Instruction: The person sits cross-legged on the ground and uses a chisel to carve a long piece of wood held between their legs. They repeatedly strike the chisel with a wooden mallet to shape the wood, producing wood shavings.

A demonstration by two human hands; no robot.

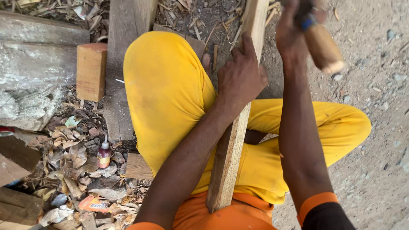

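A long pale wooden plank (230,149) runs from my lap up past the top edge, resting between my legs in yellow trousers (170,93). My left hand (240,76) grips the plank about a third of the way down from the top edge. My right hand (294,30) is raised at the top right, closed around a tool with a thick wooden handle (323,47) and a blue band; the tool is blurred and its head is out of view.
A short wooden block (90,71) lies on old planks (123,25) at the left. A small red bottle (103,154) stands among dry leaves and wood chips. An orange wrapper (94,204) lies lower left. Gravelly ground (379,127) spreads to the right.
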